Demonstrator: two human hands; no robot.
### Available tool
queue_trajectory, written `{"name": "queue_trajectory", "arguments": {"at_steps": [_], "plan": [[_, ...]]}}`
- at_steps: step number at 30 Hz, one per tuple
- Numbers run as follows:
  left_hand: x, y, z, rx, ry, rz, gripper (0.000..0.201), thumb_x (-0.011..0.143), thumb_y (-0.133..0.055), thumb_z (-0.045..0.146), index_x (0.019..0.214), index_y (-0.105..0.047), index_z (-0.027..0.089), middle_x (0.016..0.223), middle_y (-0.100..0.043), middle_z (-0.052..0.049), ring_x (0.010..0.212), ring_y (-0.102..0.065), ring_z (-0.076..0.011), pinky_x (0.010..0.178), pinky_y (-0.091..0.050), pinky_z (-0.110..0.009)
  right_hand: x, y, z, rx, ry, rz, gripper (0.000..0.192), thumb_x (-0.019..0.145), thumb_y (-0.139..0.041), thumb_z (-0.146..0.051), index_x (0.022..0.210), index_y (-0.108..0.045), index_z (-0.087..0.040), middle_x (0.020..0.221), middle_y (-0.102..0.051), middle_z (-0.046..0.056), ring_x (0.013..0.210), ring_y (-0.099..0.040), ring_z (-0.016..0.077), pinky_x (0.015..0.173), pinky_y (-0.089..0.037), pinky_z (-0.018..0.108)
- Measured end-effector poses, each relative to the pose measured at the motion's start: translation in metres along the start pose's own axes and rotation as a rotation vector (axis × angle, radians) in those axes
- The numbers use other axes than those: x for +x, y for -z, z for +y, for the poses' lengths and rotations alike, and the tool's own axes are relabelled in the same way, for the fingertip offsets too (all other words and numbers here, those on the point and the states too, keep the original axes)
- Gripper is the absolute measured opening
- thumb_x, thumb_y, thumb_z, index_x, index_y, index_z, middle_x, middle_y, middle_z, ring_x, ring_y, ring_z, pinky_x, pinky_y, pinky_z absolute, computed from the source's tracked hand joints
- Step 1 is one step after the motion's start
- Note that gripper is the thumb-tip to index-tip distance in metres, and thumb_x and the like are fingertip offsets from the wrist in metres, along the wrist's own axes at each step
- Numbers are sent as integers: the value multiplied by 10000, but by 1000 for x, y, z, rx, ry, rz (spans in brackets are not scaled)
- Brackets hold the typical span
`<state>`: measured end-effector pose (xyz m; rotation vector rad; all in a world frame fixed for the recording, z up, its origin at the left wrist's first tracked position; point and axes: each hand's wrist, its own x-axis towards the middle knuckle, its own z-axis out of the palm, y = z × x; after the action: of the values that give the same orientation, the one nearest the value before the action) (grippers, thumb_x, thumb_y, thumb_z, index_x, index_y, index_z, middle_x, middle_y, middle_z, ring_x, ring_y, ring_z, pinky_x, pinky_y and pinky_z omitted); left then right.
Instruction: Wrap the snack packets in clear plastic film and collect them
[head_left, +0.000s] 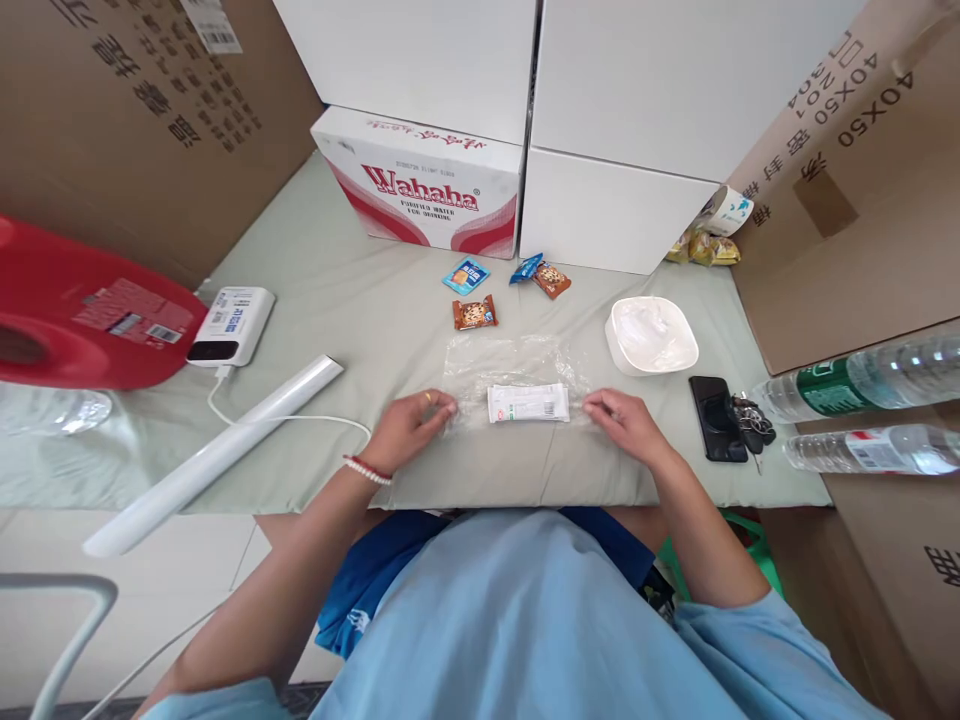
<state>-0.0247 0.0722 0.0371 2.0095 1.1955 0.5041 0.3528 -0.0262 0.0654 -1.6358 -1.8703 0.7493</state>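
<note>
A sheet of clear plastic film [517,362] lies flat on the pale green cloth [337,290]. A small white packet [528,403] with a barcode rests on the film's near edge. My left hand [411,425] pinches the film's near left corner. My right hand [624,420] pinches the near right corner. The packet sits between both hands, touching neither.
Several snack packets [474,313] lie beyond the film. A white bowl [651,337] stands at the right, then a black phone with keys [720,417] and two water bottles [862,385]. At the left lie a white roll [217,452], a power bank [231,325] and a red container [75,315]. Boxes wall the back.
</note>
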Motion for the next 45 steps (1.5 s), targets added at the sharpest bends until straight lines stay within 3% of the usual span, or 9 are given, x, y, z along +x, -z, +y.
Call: {"name": "queue_trajectory", "arguments": {"at_steps": [7, 14, 20, 25, 29, 33, 36, 41, 45], "plan": [[72, -4, -8, 190, 96, 230, 139, 849, -639, 343, 828, -695, 217, 875, -723, -63, 845, -654, -237, 854, -534, -381, 71, -6, 15, -259, -146, -52, 213, 996, -520, -275, 1027, -721, -213, 897, -740, 46, 841, -651, 203, 729, -437, 286], [38, -10, 20, 346, 20, 655, 220, 942, -522, 221, 1093, -674, 170, 1164, -620, -156, 1192, -530, -327, 1078, -403, -555, 108, -11, -2, -572, -77, 80, 316, 1035, -457, -273, 1192, -707, -159, 1163, -692, 170, 1143, -541, 322, 901, -448, 386], [25, -79, 65, 463, -262, 176, 362, 967, -484, 155, 1275, -660, 228, 1247, -691, -99, 1105, -588, -267, 891, -479, -436, 168, -41, -21, -522, -7, -219, 604, 948, -646, -335, 1499, -510, -128, 1366, -637, 185, 1282, -488, 331, 1049, -403, 400], [39, -104, 66, 503, -134, 79, 351, 980, -480, 156, 1264, -681, 202, 1204, -689, -115, 1058, -584, -277, 873, -493, -434, 196, -47, -26, -476, -77, -353, 292, 854, -740, -257, 1122, -743, -141, 961, -753, 97, 931, -645, 241, 802, -441, 287], [38, -106, 62, 467, -128, 91, 355, 995, -459, 175, 1271, -680, 200, 1198, -687, -125, 1054, -597, -275, 881, -516, -443, 180, -31, -31, -408, 13, -339, 174, 937, -642, -264, 1039, -755, -179, 879, -696, 28, 802, -613, 158, 760, -413, 244], [36, -112, 59, 383, -127, 120, 364, 992, -451, 182, 1275, -679, 200, 1197, -697, -129, 1031, -637, -257, 881, -548, -421, 128, -24, -34, -357, 290, -177, 224, 1005, -542, -291, 1055, -741, -203, 970, -623, 59, 810, -565, 165, 746, -396, 263], [33, -114, 53, 279, -136, 147, 360, 961, -447, 144, 1190, -718, 204, 1154, -727, -119, 1024, -674, -236, 915, -568, -400, 84, -34, -27, -359, 403, -236, 291, 1035, -457, -277, 1097, -739, -243, 921, -598, 49, 773, -519, 170, 681, -362, 268], [11, -95, 32, 39, -152, 201, 356, 861, -476, 121, 1006, -781, 234, 1132, -776, -67, 1084, -710, -207, 997, -575, -394, 41, -66, -9, -328, 312, -262, 347, 1037, -424, -253, 1202, -728, -287, 923, -611, 39, 793, -504, 180, 697, -384, 272], [-3, -72, 13, -259, 51, 467, 278, 856, -464, 229, 813, -738, 223, 923, -767, -55, 873, -715, -195, 760, -590, -330, 33, -82, -5, -312, 228, -209, 402, 1027, -417, -207, 1266, -719, -323, 904, -583, 38, 809, -485, 195, 696, -374, 283]]}}
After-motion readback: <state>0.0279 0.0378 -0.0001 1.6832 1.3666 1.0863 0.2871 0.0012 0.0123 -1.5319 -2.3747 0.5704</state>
